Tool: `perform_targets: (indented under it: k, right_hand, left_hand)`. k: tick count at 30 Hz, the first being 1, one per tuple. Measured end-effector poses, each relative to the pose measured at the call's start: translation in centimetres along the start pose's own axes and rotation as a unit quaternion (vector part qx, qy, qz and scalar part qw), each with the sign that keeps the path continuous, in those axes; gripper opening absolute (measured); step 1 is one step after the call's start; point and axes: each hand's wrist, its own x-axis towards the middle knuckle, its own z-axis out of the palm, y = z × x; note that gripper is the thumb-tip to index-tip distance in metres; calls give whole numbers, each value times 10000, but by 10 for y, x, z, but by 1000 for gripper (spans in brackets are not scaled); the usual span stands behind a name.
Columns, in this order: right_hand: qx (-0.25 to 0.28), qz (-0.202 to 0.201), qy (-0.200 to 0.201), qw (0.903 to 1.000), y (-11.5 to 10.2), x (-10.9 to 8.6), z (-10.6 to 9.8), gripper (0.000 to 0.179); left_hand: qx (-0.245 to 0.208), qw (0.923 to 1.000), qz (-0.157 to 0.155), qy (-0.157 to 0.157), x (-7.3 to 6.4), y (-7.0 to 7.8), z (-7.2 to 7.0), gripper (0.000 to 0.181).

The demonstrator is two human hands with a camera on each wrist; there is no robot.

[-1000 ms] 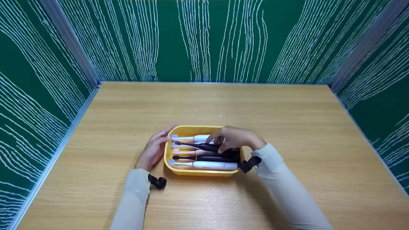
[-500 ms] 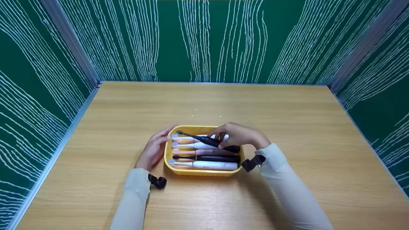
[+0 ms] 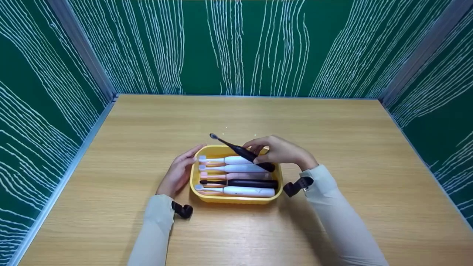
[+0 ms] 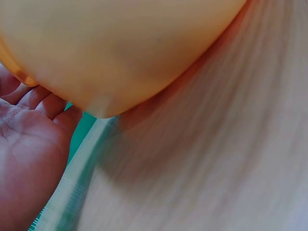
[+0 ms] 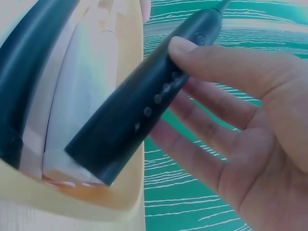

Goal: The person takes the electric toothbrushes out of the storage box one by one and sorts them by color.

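Observation:
A black electric toothbrush point(image 3: 240, 150) is tilted above the yellow plastic basket point(image 3: 236, 200), its brush head up to the left. My right hand point(image 3: 284, 149) pinches its handle between thumb and fingers. In the right wrist view, the thumb lies on the button side of the black handle point(image 5: 130, 113). My left hand point(image 3: 177, 173) holds the basket's left end by the rim; its fingers point(image 4: 45, 103) are partly hidden behind the basket wall point(image 4: 120, 53). Inside lie white toothbrushes point(image 3: 247, 191), a pink toothbrush point(image 3: 236, 176) and another black toothbrush point(image 3: 251, 183), side by side.
The basket stands on a wooden table point(image 3: 147, 125). A few tiny pale bits point(image 3: 226, 127) lie behind it. Green panels with white wavy lines point(image 3: 192, 48) enclose the back and sides. Each wrist bears a small black camera point(image 3: 183, 210).
My right hand has lifted the black toothbrush out of the row, up and slightly away, its brush head swinging up past the far rim. My left hand has stayed on the basket.

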Motion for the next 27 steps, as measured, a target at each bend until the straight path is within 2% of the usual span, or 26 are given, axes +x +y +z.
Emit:
perform_targets:
  k: [7, 15, 20, 27]
  right_hand:
    - [392, 18, 462, 9982, 6, -3, -4, 44]
    - [612, -325, 947, 9931, 12, -4, -5, 46]
    - [894, -495, 1407, 9848, 21, -4, -6, 45]
    - [1273, -594, 2158, 9663, 33, -3, -7, 47]
  left_hand:
    - [9, 9999, -91, 75, 0, 1, 1, 50]
    - [-25, 9999, -101, 43, 0, 0, 0, 51]
    - [9, 10000, -79, 1, -1, -1, 0, 52]
    - [-7, 10000, -43, -9, 0, -1, 0, 52]
